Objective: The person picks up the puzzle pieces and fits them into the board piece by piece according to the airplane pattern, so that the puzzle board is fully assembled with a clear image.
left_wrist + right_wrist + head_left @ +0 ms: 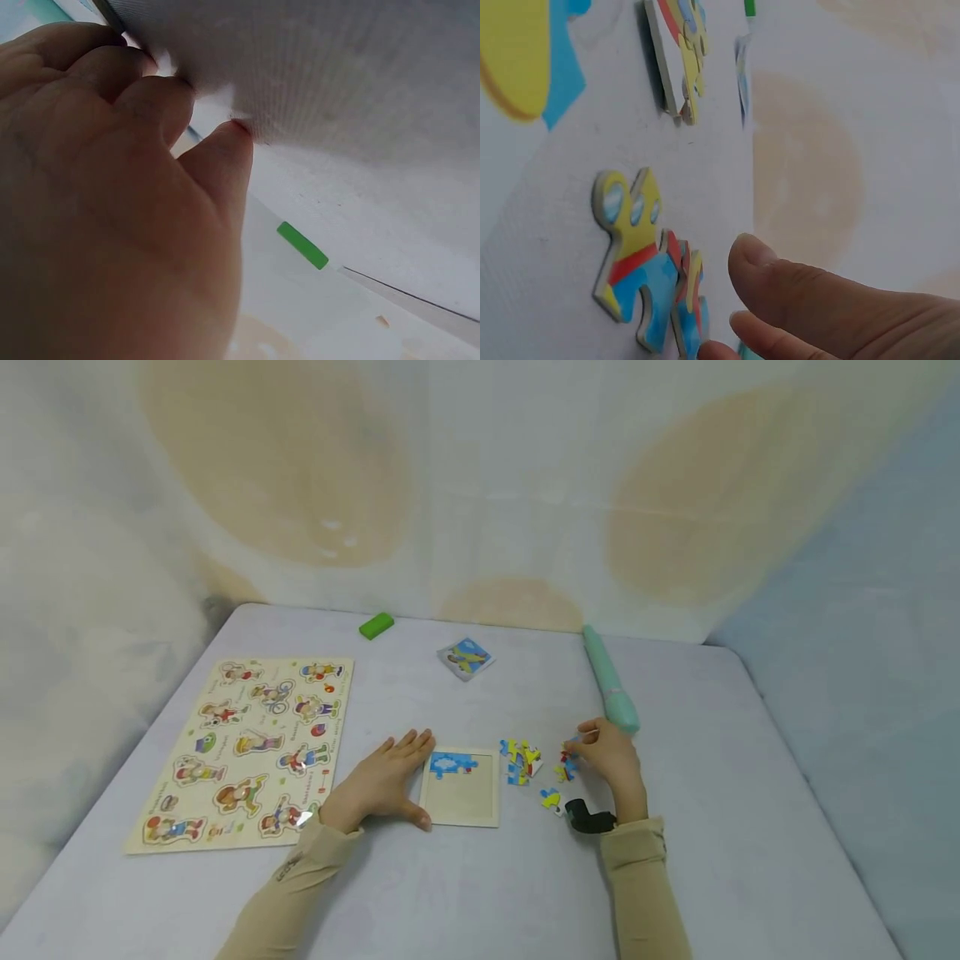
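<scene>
Right of the shallow tray (459,806), loose jigsaw pieces (517,770) lie in a small heap, with a second cluster (566,770) farther right and a lone yellow-and-blue piece (551,798) nearer. A few fitted blue pieces (447,763) sit in the tray's far left part. The left hand (382,785) lies spread along the tray's left rim, fingers extended, gripping nothing. The right hand (611,760) reaches to the right-hand cluster, thumb and fingers loosely bent and apart; no piece shows between them, though some fingertips run out of the right wrist view. The pieces look thin, stiff and very light, so they should not bend; their narrow knobs seem likeliest to chip. Lying flat, they may be hard to get under, and the printed face may slip, so pinching opposite cut edges across the broad body looks best. The tray also looks light, likely to slide unless steadied at its rim
</scene>
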A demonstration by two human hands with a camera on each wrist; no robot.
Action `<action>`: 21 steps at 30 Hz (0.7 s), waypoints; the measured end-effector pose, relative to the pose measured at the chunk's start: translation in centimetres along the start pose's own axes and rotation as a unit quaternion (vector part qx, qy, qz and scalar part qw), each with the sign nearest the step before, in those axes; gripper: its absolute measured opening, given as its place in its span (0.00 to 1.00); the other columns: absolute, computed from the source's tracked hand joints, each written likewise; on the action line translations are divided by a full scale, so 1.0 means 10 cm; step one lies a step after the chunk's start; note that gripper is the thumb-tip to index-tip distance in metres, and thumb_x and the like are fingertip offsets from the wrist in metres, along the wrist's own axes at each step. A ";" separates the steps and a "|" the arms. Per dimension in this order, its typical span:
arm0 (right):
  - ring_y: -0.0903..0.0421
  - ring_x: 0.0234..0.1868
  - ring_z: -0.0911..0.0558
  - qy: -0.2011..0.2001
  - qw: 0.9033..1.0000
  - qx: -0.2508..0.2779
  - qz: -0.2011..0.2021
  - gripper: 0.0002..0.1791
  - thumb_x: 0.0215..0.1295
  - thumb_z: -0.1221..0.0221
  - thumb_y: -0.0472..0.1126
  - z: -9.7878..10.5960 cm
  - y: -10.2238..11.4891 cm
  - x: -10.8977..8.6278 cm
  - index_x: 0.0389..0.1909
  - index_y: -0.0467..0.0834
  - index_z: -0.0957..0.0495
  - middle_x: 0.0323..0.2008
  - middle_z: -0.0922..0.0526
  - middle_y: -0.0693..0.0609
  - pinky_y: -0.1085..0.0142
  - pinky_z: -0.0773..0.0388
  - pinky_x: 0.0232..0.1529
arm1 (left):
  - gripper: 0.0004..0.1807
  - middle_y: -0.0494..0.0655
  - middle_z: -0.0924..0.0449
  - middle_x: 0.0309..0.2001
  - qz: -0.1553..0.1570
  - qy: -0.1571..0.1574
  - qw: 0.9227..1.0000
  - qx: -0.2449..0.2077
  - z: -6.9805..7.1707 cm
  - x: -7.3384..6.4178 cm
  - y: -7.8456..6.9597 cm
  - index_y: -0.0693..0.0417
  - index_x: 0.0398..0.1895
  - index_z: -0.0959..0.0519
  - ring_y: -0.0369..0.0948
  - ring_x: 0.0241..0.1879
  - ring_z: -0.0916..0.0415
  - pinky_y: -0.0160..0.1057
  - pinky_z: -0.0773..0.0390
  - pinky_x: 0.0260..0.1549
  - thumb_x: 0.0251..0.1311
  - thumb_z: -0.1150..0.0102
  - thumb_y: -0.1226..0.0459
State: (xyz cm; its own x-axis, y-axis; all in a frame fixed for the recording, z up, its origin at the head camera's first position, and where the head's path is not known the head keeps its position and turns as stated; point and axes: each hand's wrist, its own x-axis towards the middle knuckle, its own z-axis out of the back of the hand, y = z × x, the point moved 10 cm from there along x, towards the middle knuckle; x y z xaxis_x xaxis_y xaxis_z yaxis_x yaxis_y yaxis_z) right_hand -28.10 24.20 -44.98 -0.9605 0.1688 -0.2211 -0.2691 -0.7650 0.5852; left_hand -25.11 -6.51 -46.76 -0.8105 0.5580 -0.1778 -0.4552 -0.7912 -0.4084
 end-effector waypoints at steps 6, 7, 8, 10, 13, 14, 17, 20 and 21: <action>0.47 0.42 0.21 -0.013 0.999 -0.030 -0.003 0.29 0.56 0.33 0.46 -0.02 0.02 0.00 0.57 0.40 0.26 0.48 0.20 0.42 0.59 0.26 0.35 | 0.70 0.56 0.51 0.77 -0.001 -0.001 1.000 0.006 -0.01 0.02 0.00 0.62 0.74 0.46 0.54 0.77 0.55 0.58 0.53 0.74 0.28 0.23 0.39; 0.46 0.43 0.21 -0.014 0.999 -0.033 -0.003 0.28 0.56 0.33 0.45 -0.03 0.02 0.00 0.57 0.40 0.26 0.49 0.20 0.42 0.59 0.26 0.36 | 0.70 0.56 0.51 0.77 -0.001 -0.002 1.000 0.006 -0.01 0.02 -0.01 0.62 0.74 0.46 0.54 0.77 0.55 0.58 0.53 0.74 0.28 0.23 0.39; 0.46 0.44 0.21 -0.014 0.999 -0.034 -0.001 0.28 0.56 0.33 0.44 -0.03 0.02 0.01 0.57 0.40 0.25 0.49 0.20 0.41 0.58 0.25 0.37 | 0.70 0.56 0.51 0.77 -0.001 -0.003 1.000 0.008 -0.01 0.02 -0.01 0.62 0.74 0.46 0.54 0.77 0.55 0.58 0.52 0.74 0.28 0.23 0.39; 0.45 0.46 0.20 -0.014 0.999 -0.033 0.003 0.26 0.56 0.33 0.43 -0.05 0.03 0.02 0.56 0.40 0.24 0.50 0.19 0.40 0.55 0.24 0.39 | 0.70 0.56 0.51 0.76 -0.002 -0.005 1.000 0.006 0.00 0.02 -0.01 0.62 0.74 0.46 0.54 0.77 0.55 0.58 0.52 0.74 0.28 0.23 0.39; 0.43 0.48 0.20 -0.017 0.999 -0.032 0.015 0.23 0.56 0.33 0.40 -0.08 0.06 0.04 0.53 0.40 0.22 0.50 0.19 0.39 0.52 0.23 0.41 | 0.70 0.56 0.51 0.76 0.000 -0.006 1.000 0.004 0.00 0.02 -0.01 0.62 0.74 0.46 0.54 0.77 0.55 0.58 0.52 0.74 0.28 0.23 0.39; 0.43 0.47 0.20 -0.020 0.999 -0.032 0.023 0.22 0.56 0.33 0.39 -0.08 0.08 0.04 0.53 0.39 0.22 0.49 0.19 0.38 0.52 0.23 0.42 | 0.70 0.56 0.51 0.76 0.001 -0.005 1.000 0.004 0.00 0.02 0.00 0.62 0.74 0.46 0.54 0.77 0.55 0.58 0.52 0.74 0.27 0.23 0.39; 0.43 0.44 0.21 -0.034 0.998 -0.027 0.048 0.22 0.54 0.33 0.35 -0.09 0.12 0.06 0.52 0.38 0.22 0.47 0.19 0.37 0.53 0.23 0.41 | 0.70 0.56 0.50 0.76 0.002 -0.005 1.000 0.003 -0.01 0.02 0.00 0.62 0.74 0.46 0.54 0.77 0.55 0.58 0.52 0.74 0.28 0.23 0.40; 0.46 0.40 0.22 -0.049 0.996 -0.012 0.070 0.24 0.52 0.33 0.31 -0.09 0.16 0.07 0.53 0.37 0.23 0.45 0.20 0.37 0.57 0.25 0.37 | 0.70 0.56 0.50 0.76 0.002 -0.003 1.000 0.003 -0.01 0.02 -0.01 0.62 0.74 0.46 0.54 0.77 0.55 0.58 0.52 0.74 0.28 0.22 0.40; 0.46 0.39 0.23 -0.053 0.996 -0.001 0.071 0.25 0.52 0.34 0.30 -0.09 0.17 0.07 0.54 0.37 0.24 0.45 0.20 0.37 0.58 0.25 0.36 | 0.70 0.56 0.50 0.76 0.002 -0.003 1.000 0.003 0.00 0.02 -0.01 0.62 0.74 0.46 0.54 0.77 0.55 0.58 0.52 0.74 0.28 0.22 0.40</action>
State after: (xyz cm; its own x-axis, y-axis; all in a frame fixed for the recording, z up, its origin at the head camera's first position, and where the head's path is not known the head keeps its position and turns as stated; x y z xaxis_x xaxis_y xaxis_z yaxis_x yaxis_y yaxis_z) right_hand -29.15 22.49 -44.86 -0.9911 0.1226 -0.0525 -0.1293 -0.7870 0.6033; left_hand -25.19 -6.30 -46.78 -0.8151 0.5528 -0.1736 -0.4536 -0.7952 -0.4024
